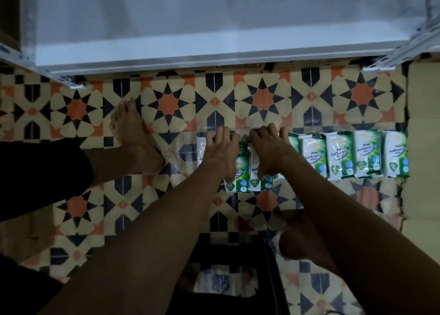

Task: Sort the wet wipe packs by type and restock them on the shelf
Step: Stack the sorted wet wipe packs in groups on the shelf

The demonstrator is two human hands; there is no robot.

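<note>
A row of green-and-white antibacterial wet wipe packs (340,156) stands on the patterned tile floor, running from the middle to the right. At the row's left end, my left hand (220,154) reaches over the top of a wipe pack (241,174), fingers over its far edge and thumb at its near side. Right beside it, my right hand (270,154) grips the neighbouring pack (258,181) the same way. One more white pack (201,151) shows left of my left hand. The white shelf (214,29) lies above them with nothing on its visible surface.
My bare left foot (133,134) is planted on the tiles left of the packs, and my other foot (294,245) is near the bottom. Clear plastic wrap (182,153) lies left of the row. A black stool (228,255) sits below. Cardboard (423,124) borders the right.
</note>
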